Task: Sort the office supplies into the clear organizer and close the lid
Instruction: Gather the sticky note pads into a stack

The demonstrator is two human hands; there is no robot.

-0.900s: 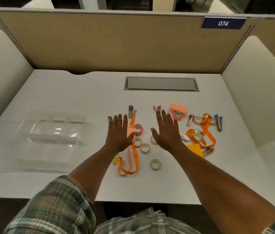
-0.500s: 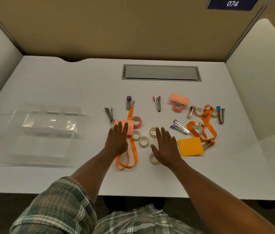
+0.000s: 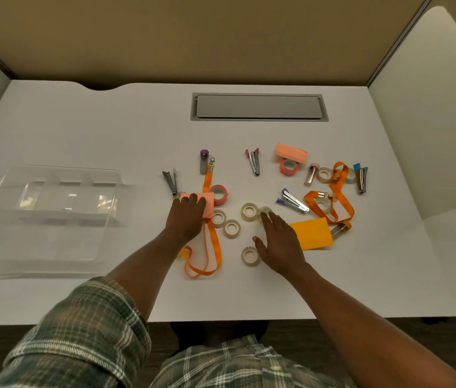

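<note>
**Desk stock, left to right**

1. clear organizer (image 3: pixel 53 208): glossy see-through plastic, rectangular, thin dividers showing through its walls. It sits at the far left of the white desk (image 3: pixel 109 135), well apart from both my hands, with its lid lying open and flat on the near side.
2. grey stapler (image 3: pixel 170 182): slim metal, lying on the desk.
3. left hand (image 3: pixel 186 219): palm down, plaid sleeve (image 3: pixel 81 340) rolled above the forearm. The fingers lie nearly straight on the peach note pad (image 3: pixel 208 204), gripping nothing.
4. orange lanyard (image 3: pixel 210 247): flat woven ribbon that passes under the pad and loops nearer me.
5. pink tape roll (image 3: pixel 219 193): touching the pad's right edge.
6. white tape rolls: small rings, two just right of the pad (image 3: pixel 219 218) (image 3: pixel 231 228), one farther right (image 3: pixel 249 211), one nearest me (image 3: pixel 250 255).
7. right hand (image 3: pixel 280 247): palm down, fingers spread and straight, fingertips touching a clear tape roll (image 3: pixel 264 212) and closed on nothing.
8. yellow note pad (image 3: pixel 312 233): matte square, just right of that hand.
9. second lanyard (image 3: pixel 338 197): tangled among staplers and tape at the right.
</note>
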